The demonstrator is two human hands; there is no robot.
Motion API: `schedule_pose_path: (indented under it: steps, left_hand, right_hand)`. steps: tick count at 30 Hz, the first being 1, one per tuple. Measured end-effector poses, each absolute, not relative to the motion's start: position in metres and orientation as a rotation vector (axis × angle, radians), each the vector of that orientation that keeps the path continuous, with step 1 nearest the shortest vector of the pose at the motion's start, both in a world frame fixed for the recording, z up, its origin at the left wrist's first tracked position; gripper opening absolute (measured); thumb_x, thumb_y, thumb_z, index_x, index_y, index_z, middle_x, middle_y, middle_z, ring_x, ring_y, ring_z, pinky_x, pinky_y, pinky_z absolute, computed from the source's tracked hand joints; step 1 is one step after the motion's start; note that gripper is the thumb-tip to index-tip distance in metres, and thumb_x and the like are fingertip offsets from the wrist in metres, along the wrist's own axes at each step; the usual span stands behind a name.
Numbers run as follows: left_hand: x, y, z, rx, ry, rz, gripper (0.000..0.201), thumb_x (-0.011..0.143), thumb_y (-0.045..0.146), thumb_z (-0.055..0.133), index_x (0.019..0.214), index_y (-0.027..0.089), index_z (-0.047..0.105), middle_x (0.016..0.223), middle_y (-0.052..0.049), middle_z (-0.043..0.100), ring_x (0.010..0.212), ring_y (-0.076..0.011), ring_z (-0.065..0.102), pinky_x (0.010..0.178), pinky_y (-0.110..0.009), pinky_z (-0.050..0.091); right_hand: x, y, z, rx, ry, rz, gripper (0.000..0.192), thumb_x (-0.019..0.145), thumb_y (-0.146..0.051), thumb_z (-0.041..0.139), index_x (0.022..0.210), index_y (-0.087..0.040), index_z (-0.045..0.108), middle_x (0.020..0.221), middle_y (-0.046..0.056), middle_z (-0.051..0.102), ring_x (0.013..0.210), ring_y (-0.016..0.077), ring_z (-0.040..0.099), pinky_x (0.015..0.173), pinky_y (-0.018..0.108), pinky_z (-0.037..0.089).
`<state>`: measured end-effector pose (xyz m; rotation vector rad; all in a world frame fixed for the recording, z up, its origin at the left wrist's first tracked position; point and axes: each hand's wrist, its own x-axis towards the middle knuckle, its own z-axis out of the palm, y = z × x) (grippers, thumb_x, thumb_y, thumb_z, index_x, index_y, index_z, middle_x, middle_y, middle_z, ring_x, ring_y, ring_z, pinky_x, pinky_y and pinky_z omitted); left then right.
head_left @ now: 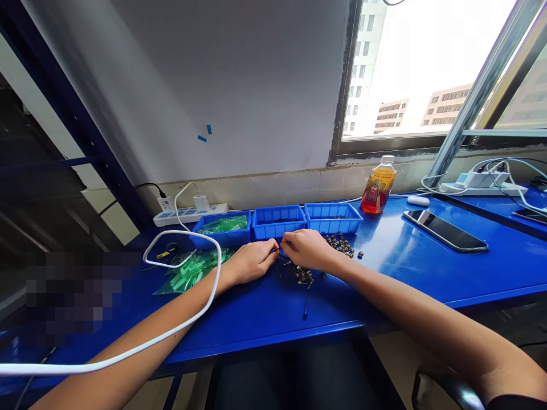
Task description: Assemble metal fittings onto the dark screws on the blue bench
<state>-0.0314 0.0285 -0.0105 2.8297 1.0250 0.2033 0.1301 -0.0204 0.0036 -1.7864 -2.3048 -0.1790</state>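
Small dark metal part (278, 249) pinched between left hand (252, 261) and right hand (308, 249): too small to identify, fingertips cover most of it. Pixelated block (70, 296) at 8 o'clock: contents obscured. Thin white cable (128, 353) over left forearm: cut off at left edge.

Small dark metal parts (299, 273) lie in a loose scatter on the blue bench

1. A blue bench (384, 273) carries three blue bins (277, 222) at twelve o'clock; green bags (192, 270) at nine;
2. small metal parts (299, 273) centre; one loose part (305, 309) at six;
3. a bottle (378, 185), phone (444, 230) at two.
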Motion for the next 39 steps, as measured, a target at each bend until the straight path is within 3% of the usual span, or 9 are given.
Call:
schedule_pose_path:
  steps: [12, 28, 33, 39]
  left_hand:
    - [-0.0322, 0.0293, -0.0104, 2.803, 1.027, 0.217, 0.023, 0.091, 0.030, 0.027, 0.092, 0.021, 0.048, 0.090, -0.006, 0.065, 0.084, -0.0213, 0.062, 0.070, -0.030, 0.044]
    - [-0.0304, 0.0258, -0.0086, 2.851, 1.056, 0.168, 0.020, 0.090, 0.033, 0.033, 0.097, 0.021, 0.048, 0.094, -0.007, 0.066, 0.087, -0.0236, 0.063, 0.068, -0.030, 0.043]
    - [-0.0281, 0.0235, -0.0071, 2.792, 1.131, 0.166, 0.019, 0.088, 0.033, 0.039, 0.099, 0.021, 0.049, 0.085, -0.005, 0.067, 0.078, -0.0221, 0.063, 0.062, -0.028, 0.042]
    - [-0.0281, 0.0252, -0.0092, 2.788, 1.118, 0.208, 0.017, 0.087, 0.026, 0.036, 0.093, 0.021, 0.052, 0.089, -0.004, 0.067, 0.082, -0.0202, 0.063, 0.067, -0.027, 0.042]
  right_hand:
    - [0.1328, -0.0196, -0.0001, -1.662, -2.323, -0.139, 0.021, 0.084, -0.033, 0.046, 0.097, -0.020, 0.058, 0.073, 0.002, 0.066, 0.068, 0.0152, 0.060, 0.054, 0.023, 0.027]
    - [0.1304, -0.0213, 0.0038, -1.727, -2.309, -0.126, 0.025, 0.088, -0.027, 0.038, 0.089, -0.019, 0.062, 0.082, 0.005, 0.068, 0.072, 0.0164, 0.061, 0.056, 0.024, 0.029]
    - [0.1305, -0.0216, 0.0041, -1.710, -2.294, -0.126, 0.024, 0.087, -0.026, 0.040, 0.083, -0.019, 0.063, 0.079, 0.004, 0.068, 0.068, 0.0150, 0.060, 0.054, 0.024, 0.027]
    - [0.1369, -0.0147, 0.0021, -1.611, -2.107, -0.118, 0.018, 0.084, -0.024, 0.046, 0.085, -0.018, 0.063, 0.065, 0.001, 0.064, 0.059, 0.0121, 0.055, 0.053, 0.022, 0.025]
